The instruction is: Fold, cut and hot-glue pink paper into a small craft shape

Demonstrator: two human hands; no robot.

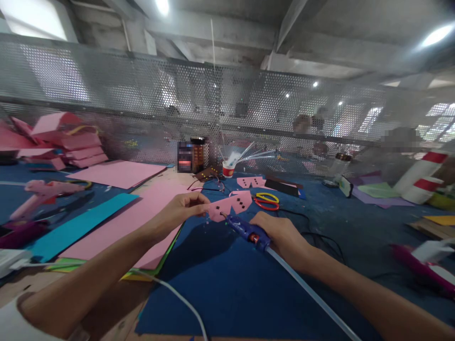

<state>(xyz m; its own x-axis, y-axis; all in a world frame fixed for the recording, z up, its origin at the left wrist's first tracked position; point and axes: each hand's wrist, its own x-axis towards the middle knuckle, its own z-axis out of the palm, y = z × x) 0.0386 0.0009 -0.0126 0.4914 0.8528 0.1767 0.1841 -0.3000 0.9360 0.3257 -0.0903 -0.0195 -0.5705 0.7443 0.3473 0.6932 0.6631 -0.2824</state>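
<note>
My left hand (pixel 190 206) pinches the left end of a pink paper cutout (pixel 222 208) marked with small black diamonds, holding it above the blue tabletop (pixel 227 289). In my right hand (pixel 280 232) is a blue hot glue gun (pixel 245 229), its fingers wrapped round the body. The gun's nozzle meets, or nearly meets, the cutout's lower edge; I cannot tell which. A long translucent glue stick (pixel 309 289) sticks out from the gun's rear. Just beyond the cutout lie scissors (pixel 266 201) with red and yellow handles.
Pink sheets (pixel 156 203) and a blue strip (pixel 85 227) lie at left, near a pink glue gun (pixel 42 194). A paper cup (pixel 228 168) of glue sticks stands behind, beside a dark-lidded jar (pixel 199 154). Another pink cutout (pixel 250 182) lies further back. A white cable (pixel 181 298) crosses the front.
</note>
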